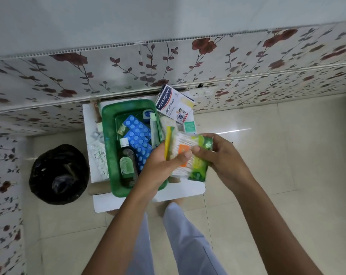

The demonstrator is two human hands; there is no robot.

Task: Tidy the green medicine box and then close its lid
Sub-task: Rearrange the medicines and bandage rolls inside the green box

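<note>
Both hands, left hand (164,165) and right hand (217,153), grip a cotton-swab pack (185,155) over the green box's (108,139) right rim.

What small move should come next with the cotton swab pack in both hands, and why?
Probably lower the cotton swab pack, held by the left hand and right hand, into the green medicine box; it is open, and other supplies already lie inside.

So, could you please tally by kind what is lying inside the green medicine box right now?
Blue blister packs: 3, overlapping
Dark bottle with white cap: 1
Blue-and-white jar: 1
White tube: 1
Small olive sachet: 1
Total: 7 in the green medicine box
</note>
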